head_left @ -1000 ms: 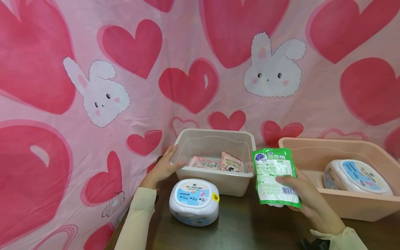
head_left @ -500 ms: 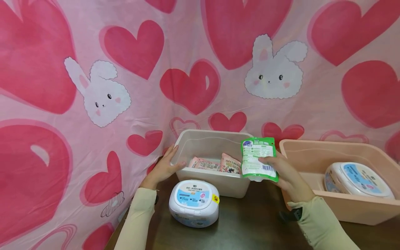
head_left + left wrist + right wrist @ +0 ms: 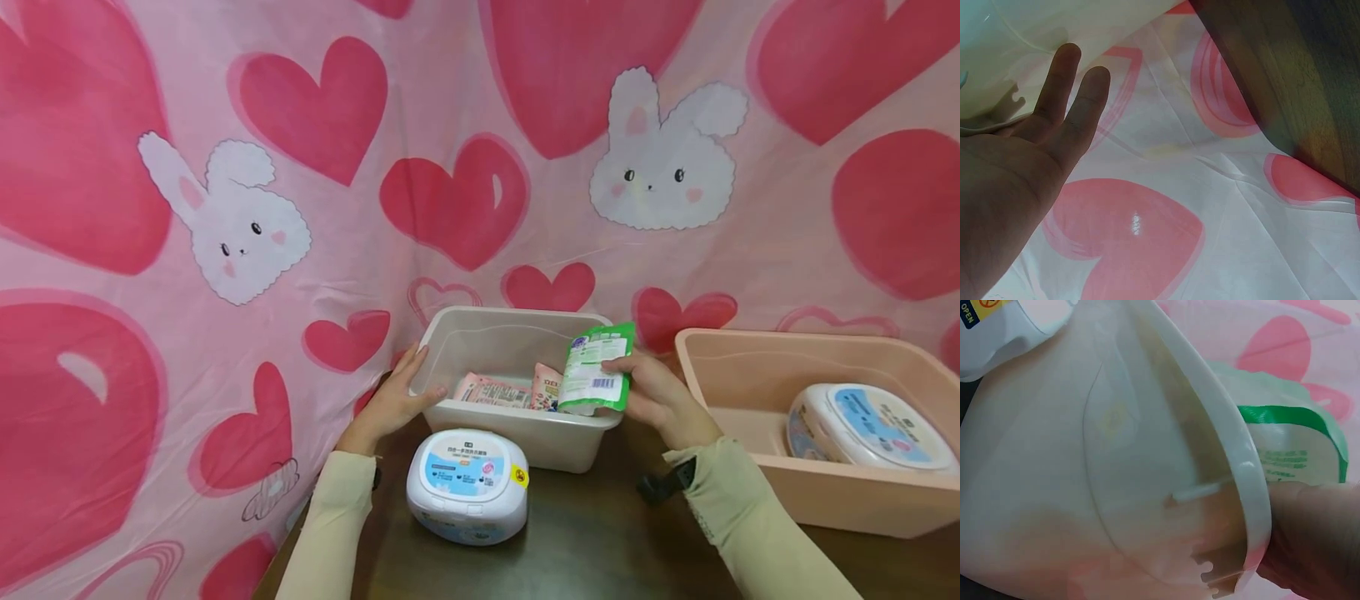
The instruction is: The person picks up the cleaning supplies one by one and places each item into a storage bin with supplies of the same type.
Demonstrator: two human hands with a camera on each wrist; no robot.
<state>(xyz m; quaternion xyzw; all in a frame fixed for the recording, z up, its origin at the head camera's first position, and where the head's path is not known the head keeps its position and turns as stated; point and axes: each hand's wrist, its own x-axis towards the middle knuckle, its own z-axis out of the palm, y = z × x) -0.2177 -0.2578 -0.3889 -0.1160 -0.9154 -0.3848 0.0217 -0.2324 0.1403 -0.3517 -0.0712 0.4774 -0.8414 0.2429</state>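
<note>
My right hand [image 3: 667, 398] pinches a green and white pouch [image 3: 592, 367], thumb on its printed face, above the right end of a beige plastic bin [image 3: 540, 435]. The right wrist view shows the pouch [image 3: 1300, 447] beyond the bin's rim, partly hidden by it. At the bin's left end, my left hand [image 3: 392, 407] rests with its thumb at the front corner. Its fingers [image 3: 1060, 78] reach out fairly straight along the bin's outer wall in the left wrist view. Inside the bin lie pink packets [image 3: 491, 392], one partly covered by the pouch.
A white tub [image 3: 468, 496] with a blue label stands on the dark wooden table [image 3: 577, 550] before the beige bin. To the right is a peach bin [image 3: 847, 492] holding a similar white tub [image 3: 873, 425]. A pink heart-patterned cloth [image 3: 450, 208] hangs behind.
My right hand has carried the pouch left and slightly up, from between the two bins to over the beige bin's right end. The left hand has stayed at the bin's left side.
</note>
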